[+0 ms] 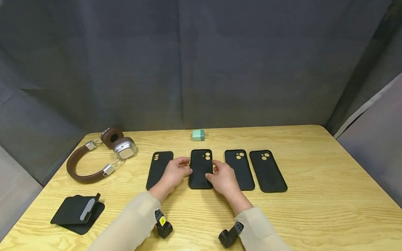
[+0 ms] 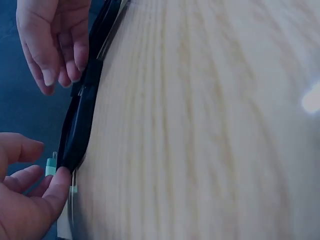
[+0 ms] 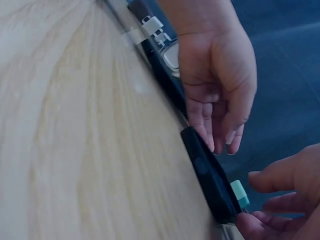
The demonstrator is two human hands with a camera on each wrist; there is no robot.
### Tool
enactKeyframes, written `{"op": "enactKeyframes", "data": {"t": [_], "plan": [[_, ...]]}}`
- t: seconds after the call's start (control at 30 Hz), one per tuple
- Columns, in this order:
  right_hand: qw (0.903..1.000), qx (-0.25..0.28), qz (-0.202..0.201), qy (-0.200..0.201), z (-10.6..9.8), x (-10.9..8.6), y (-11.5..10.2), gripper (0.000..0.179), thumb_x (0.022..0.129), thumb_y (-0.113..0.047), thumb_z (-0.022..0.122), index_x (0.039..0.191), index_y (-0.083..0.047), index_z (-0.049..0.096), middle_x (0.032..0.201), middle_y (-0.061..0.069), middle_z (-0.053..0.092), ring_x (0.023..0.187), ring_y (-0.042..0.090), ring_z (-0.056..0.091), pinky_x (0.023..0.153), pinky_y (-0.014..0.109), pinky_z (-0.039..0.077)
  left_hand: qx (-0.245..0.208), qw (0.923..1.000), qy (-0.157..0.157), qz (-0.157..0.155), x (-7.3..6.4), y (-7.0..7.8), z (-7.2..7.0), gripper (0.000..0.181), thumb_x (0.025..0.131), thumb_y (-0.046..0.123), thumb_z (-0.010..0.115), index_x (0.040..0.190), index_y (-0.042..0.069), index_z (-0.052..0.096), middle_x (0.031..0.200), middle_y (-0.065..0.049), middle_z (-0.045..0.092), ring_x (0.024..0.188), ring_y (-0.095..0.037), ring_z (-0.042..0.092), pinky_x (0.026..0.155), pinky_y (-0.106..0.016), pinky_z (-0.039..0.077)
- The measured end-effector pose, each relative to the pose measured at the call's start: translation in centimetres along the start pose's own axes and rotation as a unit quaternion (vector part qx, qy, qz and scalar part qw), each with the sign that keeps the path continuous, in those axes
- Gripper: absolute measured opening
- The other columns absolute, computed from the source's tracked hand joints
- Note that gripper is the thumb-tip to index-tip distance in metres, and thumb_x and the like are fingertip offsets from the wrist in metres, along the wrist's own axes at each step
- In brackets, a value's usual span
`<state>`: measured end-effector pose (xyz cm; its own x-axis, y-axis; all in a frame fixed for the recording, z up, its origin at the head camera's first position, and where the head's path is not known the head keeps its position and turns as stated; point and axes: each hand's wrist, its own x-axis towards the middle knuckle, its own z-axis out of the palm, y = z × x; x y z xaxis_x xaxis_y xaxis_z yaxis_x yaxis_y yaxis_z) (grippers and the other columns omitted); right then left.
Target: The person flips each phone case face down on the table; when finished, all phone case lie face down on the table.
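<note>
matte black rectangular phone case (image 1: 200,173), probably soft plastic, sits mid-row between the hands on the pale wood-grain surface (image 1: 322,165). lies flat or close to it; can't tell if an edge is lifted.

handling: should be light, thin, a bit bendy, hard to break. might slide easily on the wood. best hold is the two long side rims, mid-length; avoid hooking the camera holes.

orientation: long axis runs away from the person, near square to the surface's back edge. camera holes are at the far end, right corner.

left hand (image 1: 174,173): loose, fingertips at the case's left rim, not wrapped round it. right hand (image 1: 224,177): also loose, fingertips at the right rim, thumb over the case's face in the head view; the right wrist view suggests that thumb is clear of it. no firm grip seen on either side.

neighbours: leftmost black phone case (image 1: 155,174) partly under the left hand, contact unclear, camera holes far left. second black phone case from the right (image 1: 244,177) just beside the right hand, rightmost black phone case (image 1: 269,173) past it; both have holes at the far end.

further out: mint-green plug adapter (image 1: 198,135) behind the row, brown and silver headphones (image 1: 125,149) at far left, black folded holder with grey strip (image 1: 71,211) nearer left.
</note>
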<state>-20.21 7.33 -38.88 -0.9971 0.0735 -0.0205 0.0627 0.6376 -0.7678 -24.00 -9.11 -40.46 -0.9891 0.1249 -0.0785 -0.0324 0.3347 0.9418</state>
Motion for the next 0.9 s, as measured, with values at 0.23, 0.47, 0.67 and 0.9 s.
{"op": "enactKeyframes", "data": {"t": [0.23,0.47,0.67,0.9], "plan": [[0.9993,-0.036,-0.007,-0.007,0.9,0.2,0.3,0.051,0.083,-0.008,0.067,0.131,0.0,0.05,0.105,0.015,0.058,0.096,0.027,0.056,0.082,0.041,0.047,0.026,0.9993,-0.008,-0.027,0.3,0.2,0.4,0.047,0.083,-0.007,0.059,0.129,-0.003,0.05,0.124,-0.019,0.052,0.114,-0.032,0.052,0.093,-0.038,0.045],[0.9972,-0.063,-0.035,0.019,1.4,0.6,0.6,0.039,0.084,0.002,0.058,0.123,0.005,0.056,0.1,0.017,0.06,0.097,0.032,0.057,0.084,0.042,0.048,0.017,0.9987,-0.005,-0.048,0.5,0.4,0.7,0.048,0.081,-0.011,0.057,0.129,-0.006,0.049,0.119,-0.02,0.053,0.111,-0.031,0.053,0.09,-0.034,0.047],[0.9971,-0.054,-0.037,0.039,1.7,0.7,0.7,0.04,0.08,0.007,0.054,0.121,0.007,0.057,0.1,0.018,0.063,0.097,0.033,0.059,0.082,0.042,0.049,0.005,0.9984,0.009,-0.055,0.5,0.3,0.7,0.046,0.081,-0.013,0.055,0.126,-0.006,0.052,0.114,-0.019,0.055,0.106,-0.027,0.052,0.086,-0.032,0.048],[0.9973,-0.021,-0.031,0.064,1.5,0.6,0.5,0.042,0.077,0.007,0.052,0.118,0.005,0.059,0.093,0.016,0.065,0.089,0.03,0.06,0.077,0.04,0.05,-0.029,0.9977,0.029,-0.055,0.5,0.3,0.8,0.04,0.084,-0.01,0.054,0.124,-0.004,0.054,0.111,-0.018,0.055,0.102,-0.025,0.052,0.079,-0.03,0.049]]}}
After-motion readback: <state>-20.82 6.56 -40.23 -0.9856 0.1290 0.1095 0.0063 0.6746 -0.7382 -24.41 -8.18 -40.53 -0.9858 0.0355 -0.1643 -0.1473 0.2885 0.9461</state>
